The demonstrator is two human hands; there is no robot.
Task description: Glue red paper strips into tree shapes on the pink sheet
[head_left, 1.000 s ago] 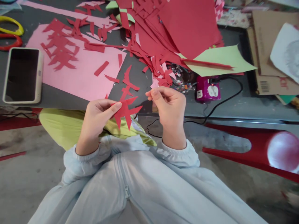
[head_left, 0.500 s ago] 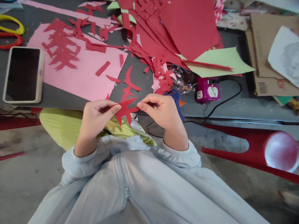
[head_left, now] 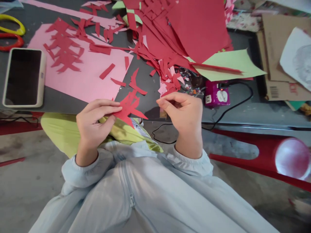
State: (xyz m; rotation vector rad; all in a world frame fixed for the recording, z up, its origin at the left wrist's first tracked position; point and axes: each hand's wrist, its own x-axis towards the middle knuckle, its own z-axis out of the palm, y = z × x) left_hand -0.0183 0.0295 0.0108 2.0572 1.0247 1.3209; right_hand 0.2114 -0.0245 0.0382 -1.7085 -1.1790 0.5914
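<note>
Red cut-out (head_left: 128, 111): in the left hand, at the table's near edge, partly over the lap; spiky points fan outward, right-hand points free.
Left hand (head_left: 93, 119): pinching the cut-out at its left side, fingers on top, thumb below.
Right hand (head_left: 186, 111): thumb and forefinger tips pressed together, apart from the paper; cannot tell whether anything tiny sits between them.
Handling note: grip the broad middle, keep it flat; narrow points would probably bend or tear if tugged. Light fingertip pressure should suffice.
Loose red pieces (head_left: 137, 87): just beyond the cut-out, on the table; seem easily confused with it.
Pink sheet (head_left: 80, 85): farther left, bearing a layered red figure (head_left: 63, 48).
Table (head_left: 60, 98): dark, littered; phone (head_left: 22, 77) and yellow handle loop (head_left: 21, 29) at left, red paper stack (head_left: 199, 29) at far side, green sheet (head_left: 230, 61) and purple box (head_left: 217, 94) to the right.
Room: grey floor (head_left: 36, 191); red seat (head_left: 264, 145) at right.
</note>
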